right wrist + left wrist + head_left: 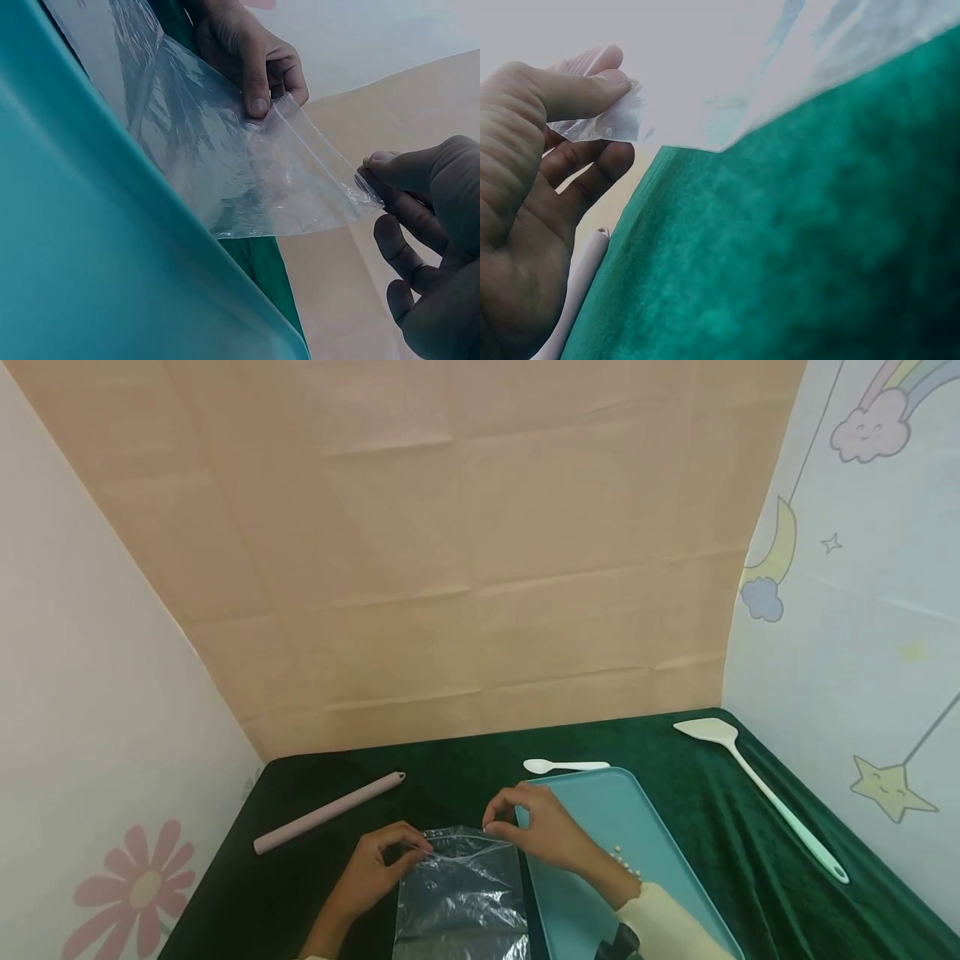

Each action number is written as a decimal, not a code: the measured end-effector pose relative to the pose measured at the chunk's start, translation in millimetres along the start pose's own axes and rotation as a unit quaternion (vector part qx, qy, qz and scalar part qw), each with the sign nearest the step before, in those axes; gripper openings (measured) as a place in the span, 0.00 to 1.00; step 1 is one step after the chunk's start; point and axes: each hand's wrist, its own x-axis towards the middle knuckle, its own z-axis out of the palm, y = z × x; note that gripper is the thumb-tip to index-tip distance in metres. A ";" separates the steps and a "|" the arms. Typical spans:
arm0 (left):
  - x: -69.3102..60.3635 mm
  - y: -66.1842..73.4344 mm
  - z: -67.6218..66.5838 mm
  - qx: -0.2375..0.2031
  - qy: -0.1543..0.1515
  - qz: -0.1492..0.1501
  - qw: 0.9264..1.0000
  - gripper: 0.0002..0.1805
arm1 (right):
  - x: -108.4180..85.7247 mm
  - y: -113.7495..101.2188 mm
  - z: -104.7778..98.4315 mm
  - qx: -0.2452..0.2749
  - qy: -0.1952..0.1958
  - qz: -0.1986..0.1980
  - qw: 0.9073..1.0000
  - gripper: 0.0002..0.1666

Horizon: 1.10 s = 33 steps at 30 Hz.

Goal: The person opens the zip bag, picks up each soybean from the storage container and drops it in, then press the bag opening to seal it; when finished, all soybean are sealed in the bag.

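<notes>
A clear zip-seal plastic bag (463,897) hangs between both hands, its mouth toward the far side. My left hand (377,870) pinches the bag's upper left corner between thumb and forefinger. In the left wrist view the thumb of the left hand (525,142) presses on the crinkled film. At the opposite top corner, my right hand (553,828) pinches the edge with thumb and forefinger. The right wrist view shows the bag (292,172) stretched between the right hand (442,225) and the left one, the zip strip running along its mouth.
A blue tray (592,806) lies right of the bag, bearing several small pale beads (624,862) partly behind the right forearm. Behind it rests a white spoon (558,766). A pale spatula (780,802) lies far right, a pink rod (330,812) at left, on green cloth (465,777).
</notes>
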 end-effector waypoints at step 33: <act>-1.3 0.5 1.0 -0.005 -0.003 -0.007 1.000 0.10 | -21.6 51.2 -96.8 -0.088 -0.235 0.047 0.967 0.08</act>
